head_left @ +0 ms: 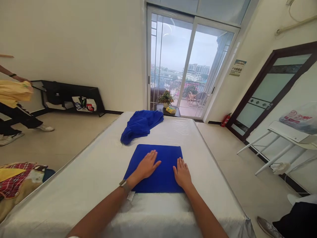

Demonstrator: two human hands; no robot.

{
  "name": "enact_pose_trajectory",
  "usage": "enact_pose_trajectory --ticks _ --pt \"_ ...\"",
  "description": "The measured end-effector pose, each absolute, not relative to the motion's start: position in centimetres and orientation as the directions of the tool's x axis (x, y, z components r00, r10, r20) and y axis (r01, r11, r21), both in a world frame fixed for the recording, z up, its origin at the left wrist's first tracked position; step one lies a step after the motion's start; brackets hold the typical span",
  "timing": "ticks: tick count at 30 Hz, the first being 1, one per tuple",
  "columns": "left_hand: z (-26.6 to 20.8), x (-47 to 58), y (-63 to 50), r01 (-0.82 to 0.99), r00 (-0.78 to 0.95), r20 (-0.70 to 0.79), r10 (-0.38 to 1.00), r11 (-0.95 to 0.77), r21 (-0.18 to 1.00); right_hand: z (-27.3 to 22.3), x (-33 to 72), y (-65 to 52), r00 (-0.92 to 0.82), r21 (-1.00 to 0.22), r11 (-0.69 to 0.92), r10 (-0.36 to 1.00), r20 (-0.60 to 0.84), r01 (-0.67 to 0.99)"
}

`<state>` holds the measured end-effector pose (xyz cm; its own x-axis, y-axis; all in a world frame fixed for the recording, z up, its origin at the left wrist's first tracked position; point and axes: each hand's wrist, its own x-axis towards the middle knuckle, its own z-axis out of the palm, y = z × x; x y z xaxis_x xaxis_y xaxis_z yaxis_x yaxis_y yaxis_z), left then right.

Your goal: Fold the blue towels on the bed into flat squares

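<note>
A flat blue cloth (163, 178), squared off like a folded piece, lies on the pale-covered table (99, 185). My left hand (148, 164) rests on its left half with the fingers stretched out flat. On the cloth's right edge lies my right hand (182, 174), also flat, fingers extended. Neither hand grips anything. By my left wrist a small white tag (131, 195) sticks out from the cloth's near left corner. Farther back, a loose, crumpled heap of blue fabric (143, 124) lies apart from the flat cloth.
A person (15, 96) stands at the left by a black rack (91, 94). Clothes (18, 181) are piled beside the table's left edge. A white stool (284, 135) bearing a plastic bag (300, 119) stands right. Beyond the table's far end sits a potted plant (165, 98).
</note>
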<state>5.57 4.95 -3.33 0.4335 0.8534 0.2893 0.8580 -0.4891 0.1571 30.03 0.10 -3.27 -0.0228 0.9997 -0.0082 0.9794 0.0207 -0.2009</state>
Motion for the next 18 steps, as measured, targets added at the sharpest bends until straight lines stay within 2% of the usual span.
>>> enact_pose_trajectory --ticks 3,6,12,18 --pt "-2.9 11.3 2.5 0.719 0.622 0.273 0.734 -0.673 0.172 -3.4 30.2 0.2 -0.048 -0.176 0.048 0.999 0.004 0.983" --pt "-2.9 15.0 1.1 0.676 0.657 0.268 0.705 -0.708 0.205 -3.4 30.3 0.1 -0.083 -0.161 0.082 0.997 0.0 0.984" --pt "-3.5 11.2 0.8 0.766 0.572 0.212 0.792 -0.608 0.208 -2.8 30.0 -0.1 -0.05 -0.155 0.047 0.999 -0.016 0.987" --pt "-5.2 0.2 -1.1 0.918 0.333 0.169 0.928 -0.36 0.166 -2.3 29.8 -0.2 -0.035 -0.174 0.026 0.998 -0.053 0.984"
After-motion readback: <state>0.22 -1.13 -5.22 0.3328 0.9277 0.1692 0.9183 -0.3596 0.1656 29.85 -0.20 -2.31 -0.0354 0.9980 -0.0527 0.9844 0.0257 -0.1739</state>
